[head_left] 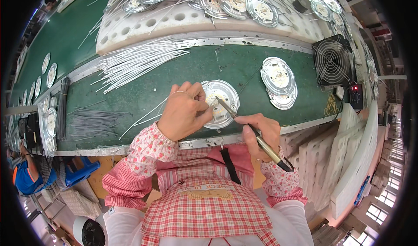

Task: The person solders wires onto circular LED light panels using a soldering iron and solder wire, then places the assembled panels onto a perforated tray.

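- Head view: soldering iron clamped by the right hand's fingers, its tip held at the round disc beyond them.
- Left hand's fingers curled together, beside the disc; whether white wires leftward are pinched cannot be told.

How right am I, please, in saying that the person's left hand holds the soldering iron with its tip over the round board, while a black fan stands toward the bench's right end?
One slip: the head view shows the soldering iron in the right hand, not the left hand. The round board and black fan are as you say.
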A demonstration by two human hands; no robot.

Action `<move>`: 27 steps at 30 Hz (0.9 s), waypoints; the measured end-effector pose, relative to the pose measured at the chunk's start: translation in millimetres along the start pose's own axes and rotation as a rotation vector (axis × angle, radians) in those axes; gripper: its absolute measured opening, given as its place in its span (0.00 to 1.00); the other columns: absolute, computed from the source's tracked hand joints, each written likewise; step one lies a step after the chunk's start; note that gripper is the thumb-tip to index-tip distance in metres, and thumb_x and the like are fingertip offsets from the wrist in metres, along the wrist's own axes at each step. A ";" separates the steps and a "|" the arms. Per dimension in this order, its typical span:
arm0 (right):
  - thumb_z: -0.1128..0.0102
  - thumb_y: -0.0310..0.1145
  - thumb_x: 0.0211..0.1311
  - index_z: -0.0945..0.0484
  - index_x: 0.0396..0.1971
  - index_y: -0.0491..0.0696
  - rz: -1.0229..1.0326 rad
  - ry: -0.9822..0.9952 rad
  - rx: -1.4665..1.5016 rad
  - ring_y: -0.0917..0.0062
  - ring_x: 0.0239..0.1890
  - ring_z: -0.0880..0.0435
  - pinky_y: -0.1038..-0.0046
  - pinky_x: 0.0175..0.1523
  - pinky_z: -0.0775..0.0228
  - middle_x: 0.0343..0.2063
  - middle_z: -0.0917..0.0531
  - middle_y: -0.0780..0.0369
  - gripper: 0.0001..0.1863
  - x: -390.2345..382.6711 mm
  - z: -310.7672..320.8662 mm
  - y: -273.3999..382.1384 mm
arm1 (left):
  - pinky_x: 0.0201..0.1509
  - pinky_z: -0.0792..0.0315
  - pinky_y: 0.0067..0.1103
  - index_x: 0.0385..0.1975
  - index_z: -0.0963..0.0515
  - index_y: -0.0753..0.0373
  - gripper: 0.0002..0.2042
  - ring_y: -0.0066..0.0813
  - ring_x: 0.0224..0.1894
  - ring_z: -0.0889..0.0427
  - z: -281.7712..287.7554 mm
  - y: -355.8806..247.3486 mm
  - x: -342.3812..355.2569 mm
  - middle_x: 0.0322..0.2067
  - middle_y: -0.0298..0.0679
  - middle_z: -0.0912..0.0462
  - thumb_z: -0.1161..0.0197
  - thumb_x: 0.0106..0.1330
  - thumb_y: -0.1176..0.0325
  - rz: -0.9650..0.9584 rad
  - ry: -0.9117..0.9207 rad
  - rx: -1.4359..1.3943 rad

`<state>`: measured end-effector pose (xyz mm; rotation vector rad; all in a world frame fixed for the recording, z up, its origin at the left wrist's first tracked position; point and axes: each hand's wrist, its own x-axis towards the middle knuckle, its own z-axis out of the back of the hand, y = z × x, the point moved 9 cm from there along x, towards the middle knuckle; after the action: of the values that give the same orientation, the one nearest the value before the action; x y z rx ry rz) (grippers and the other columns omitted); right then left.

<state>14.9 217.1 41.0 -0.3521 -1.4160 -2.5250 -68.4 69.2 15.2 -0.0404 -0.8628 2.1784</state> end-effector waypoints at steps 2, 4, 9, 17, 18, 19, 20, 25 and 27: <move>0.44 0.25 0.58 0.19 0.38 0.42 -0.011 -0.019 0.017 0.68 0.22 0.18 0.71 0.28 0.28 0.25 0.17 0.56 0.09 -1.1 0.7 -1.3 | 0.39 0.41 0.30 0.16 0.19 0.62 0.07 0.33 0.33 0.29 -0.3 0.4 -0.2 0.26 0.35 0.28 0.32 0.52 0.68 0.008 0.004 0.004; 0.44 0.26 0.59 0.19 0.38 0.41 -0.094 0.010 0.038 0.69 0.22 0.18 0.72 0.27 0.29 0.24 0.17 0.56 0.09 -2.1 -2.7 -8.0 | 0.39 0.41 0.30 0.16 0.19 0.62 0.07 0.33 0.33 0.29 -0.1 -0.8 -0.4 0.26 0.35 0.28 0.32 0.52 0.68 0.003 -0.001 0.007; 0.47 0.29 0.65 0.21 0.40 0.39 -0.272 -0.013 0.176 0.78 0.21 0.20 0.77 0.27 0.31 0.21 0.19 0.60 0.10 -7.6 -5.3 -16.6 | 0.38 0.40 0.30 0.15 0.19 0.62 0.08 0.33 0.33 0.29 -0.6 -2.5 0.5 0.26 0.35 0.28 0.32 0.52 0.68 0.000 -0.029 0.014; 0.54 0.34 0.71 0.24 0.42 0.38 -0.591 -0.140 0.485 0.84 0.21 0.22 0.81 0.27 0.32 0.22 0.21 0.62 0.14 -21.1 -7.1 -49.1 | 0.41 0.33 0.29 0.43 0.16 0.57 0.15 0.35 0.40 0.24 6.8 -0.6 -12.0 0.37 0.36 0.23 0.33 0.53 0.73 -0.006 -0.131 0.063; 0.54 0.34 0.71 0.24 0.42 0.38 -0.572 -0.133 0.491 0.84 0.21 0.22 0.81 0.27 0.32 0.22 0.21 0.62 0.14 -21.2 -8.4 -49.0 | 0.41 0.33 0.29 0.43 0.16 0.57 0.15 0.35 0.40 0.24 7.6 0.2 -14.7 0.37 0.36 0.23 0.33 0.53 0.73 -0.008 -0.130 0.062; 0.54 0.34 0.71 0.24 0.42 0.38 -0.562 -0.136 0.495 0.84 0.21 0.22 0.81 0.27 0.31 0.22 0.21 0.61 0.14 -22.6 -9.0 -49.0 | 0.43 0.31 0.29 0.47 0.18 0.56 0.18 0.35 0.41 0.23 6.2 -6.5 -18.1 0.40 0.36 0.23 0.34 0.53 0.74 -0.088 -0.107 0.150; 0.54 0.34 0.71 0.24 0.42 0.38 -0.561 -0.154 0.490 0.84 0.22 0.21 0.81 0.27 0.31 0.23 0.21 0.61 0.14 -24.5 -8.7 -49.9 | 0.45 0.29 0.29 0.51 0.19 0.56 0.22 0.35 0.43 0.22 4.6 -13.2 -21.0 0.42 0.37 0.22 0.35 0.53 0.75 -0.169 -0.097 0.244; 0.52 0.33 0.71 0.24 0.44 0.39 -0.506 -0.184 0.518 0.81 0.23 0.20 0.79 0.29 0.29 0.26 0.19 0.60 0.13 -28.0 -5.7 -45.8 | 0.46 0.28 0.29 0.54 0.21 0.57 0.24 0.35 0.42 0.23 0.8 -15.7 -25.5 0.42 0.37 0.23 0.36 0.53 0.74 -0.230 -0.058 0.341; 0.49 0.33 0.70 0.24 0.46 0.39 -0.479 -0.215 0.519 0.78 0.24 0.19 0.77 0.30 0.28 0.27 0.19 0.59 0.13 -23.9 -2.7 -43.3 | 0.46 0.28 0.29 0.55 0.22 0.57 0.25 0.35 0.42 0.23 0.8 -17.2 -25.9 0.43 0.37 0.23 0.36 0.53 0.74 -0.240 -0.062 0.349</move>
<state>23.8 238.7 -2.7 -0.2065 -2.4060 -2.3584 -39.3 59.3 19.9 0.2903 -0.4816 2.0790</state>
